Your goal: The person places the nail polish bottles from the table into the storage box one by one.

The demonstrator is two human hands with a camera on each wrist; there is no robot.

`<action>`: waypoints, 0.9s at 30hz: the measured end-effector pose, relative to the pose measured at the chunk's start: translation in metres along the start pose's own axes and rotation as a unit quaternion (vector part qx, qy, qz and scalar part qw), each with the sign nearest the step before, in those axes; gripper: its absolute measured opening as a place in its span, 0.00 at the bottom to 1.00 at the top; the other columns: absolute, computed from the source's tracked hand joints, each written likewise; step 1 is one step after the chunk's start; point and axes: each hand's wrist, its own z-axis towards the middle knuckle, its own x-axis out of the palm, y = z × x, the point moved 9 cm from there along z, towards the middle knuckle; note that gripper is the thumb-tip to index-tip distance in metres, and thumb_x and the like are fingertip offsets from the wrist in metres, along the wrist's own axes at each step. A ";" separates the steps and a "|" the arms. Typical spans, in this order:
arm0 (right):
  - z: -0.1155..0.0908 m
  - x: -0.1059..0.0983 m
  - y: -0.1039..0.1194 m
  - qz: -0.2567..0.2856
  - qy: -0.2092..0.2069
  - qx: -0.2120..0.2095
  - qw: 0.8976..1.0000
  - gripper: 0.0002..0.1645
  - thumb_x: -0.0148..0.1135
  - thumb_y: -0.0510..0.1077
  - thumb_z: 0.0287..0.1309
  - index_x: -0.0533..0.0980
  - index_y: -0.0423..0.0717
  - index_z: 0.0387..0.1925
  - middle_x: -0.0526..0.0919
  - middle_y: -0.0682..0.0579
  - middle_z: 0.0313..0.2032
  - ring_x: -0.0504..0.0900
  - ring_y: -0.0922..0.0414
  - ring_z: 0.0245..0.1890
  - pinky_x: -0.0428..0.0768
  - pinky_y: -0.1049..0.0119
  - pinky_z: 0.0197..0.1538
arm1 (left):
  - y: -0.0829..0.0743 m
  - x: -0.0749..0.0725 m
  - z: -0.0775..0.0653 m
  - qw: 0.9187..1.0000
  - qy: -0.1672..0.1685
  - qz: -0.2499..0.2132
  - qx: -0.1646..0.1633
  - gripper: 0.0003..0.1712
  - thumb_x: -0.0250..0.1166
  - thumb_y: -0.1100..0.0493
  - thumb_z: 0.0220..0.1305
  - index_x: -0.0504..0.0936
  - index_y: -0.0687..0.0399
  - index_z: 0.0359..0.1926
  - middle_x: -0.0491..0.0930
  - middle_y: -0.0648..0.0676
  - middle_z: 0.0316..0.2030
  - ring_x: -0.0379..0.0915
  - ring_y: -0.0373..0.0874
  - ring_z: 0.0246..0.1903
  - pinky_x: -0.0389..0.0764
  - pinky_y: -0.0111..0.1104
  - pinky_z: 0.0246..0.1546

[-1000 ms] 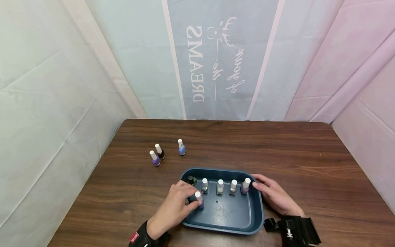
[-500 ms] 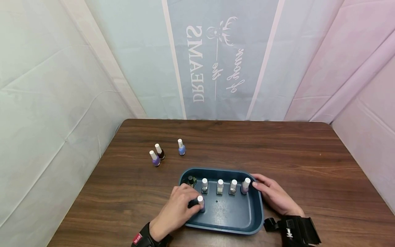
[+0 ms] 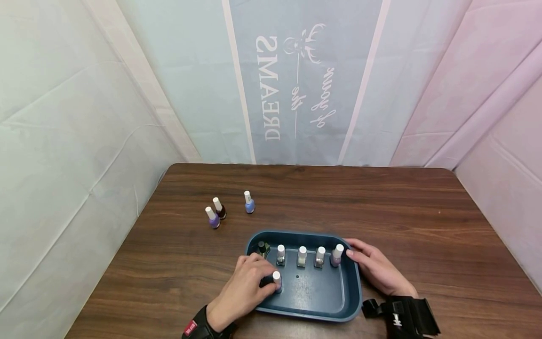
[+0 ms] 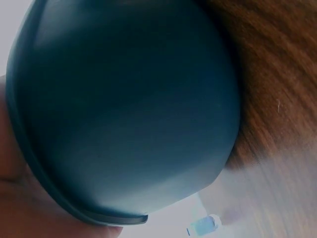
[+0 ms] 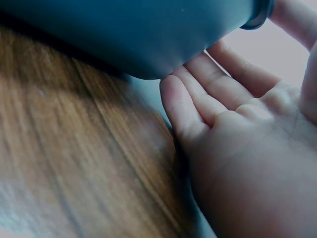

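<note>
My left hand (image 3: 245, 285) reaches over the left side of a dark blue plastic tray (image 3: 313, 313), pinching a white-capped nail polish bottle (image 3: 277, 278) between thumb and fingers. The bottle stands roughly upright low inside the tray, its lower body partly covered by the thumb. At the tray's right end, my right hand (image 3: 381, 270) holds the rim, thumb on top; its fingers (image 5: 218, 82) lie along the outer wall. Along the tray's far side stand a dark-capped bottle (image 3: 263, 248), several white-capped bottles such as a clear one (image 3: 281, 255), and a mauve one (image 3: 337, 255).
Beyond the tray on the brown wooden table (image 3: 381, 202) stand three more nail polish bottles: purple (image 3: 213, 219), dark (image 3: 219, 209) and blue (image 3: 249, 203). Printed fabric (image 3: 313, 94) hangs behind the table's far edge.
My left hand has moved slightly right and nearer to me, carrying the pinched bottle lower in the tray. My right hand and the other bottles stay where they were.
</note>
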 end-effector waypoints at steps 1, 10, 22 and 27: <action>0.000 0.000 0.000 0.000 0.001 -0.001 1.000 0.27 0.48 0.46 0.72 0.62 0.35 0.65 0.77 0.58 0.54 0.75 0.66 0.54 0.73 0.75 0.55 | 0.000 0.000 0.000 1.000 0.001 0.000 -0.001 0.03 0.70 0.51 0.57 0.84 0.37 0.34 0.83 0.34 0.35 0.69 0.33 0.42 0.61 0.36 0.44; -0.001 0.002 0.001 0.005 0.008 -0.008 1.000 0.27 0.47 0.46 0.72 0.62 0.34 0.66 0.77 0.59 0.54 0.75 0.66 0.53 0.73 0.74 0.55 | 0.000 0.001 -0.001 1.000 0.002 -0.003 -0.005 0.04 0.70 0.52 0.57 0.85 0.38 0.35 0.83 0.35 0.35 0.69 0.33 0.42 0.61 0.36 0.44; -0.001 0.002 0.002 0.012 0.011 -0.013 1.000 0.26 0.47 0.45 0.72 0.63 0.35 0.65 0.78 0.60 0.53 0.75 0.67 0.53 0.73 0.74 0.55 | 0.001 0.000 -0.001 1.000 -0.008 0.009 -0.004 0.08 0.71 0.50 0.55 0.84 0.39 0.37 0.83 0.36 0.36 0.69 0.34 0.41 0.62 0.36 0.44; -0.001 0.001 0.001 0.017 0.009 -0.009 1.000 0.25 0.47 0.45 0.72 0.64 0.36 0.64 0.78 0.59 0.53 0.75 0.67 0.53 0.73 0.74 0.55 | 0.001 0.000 -0.001 1.000 -0.012 0.018 -0.002 0.09 0.71 0.48 0.54 0.84 0.39 0.37 0.83 0.37 0.36 0.69 0.34 0.41 0.63 0.36 0.44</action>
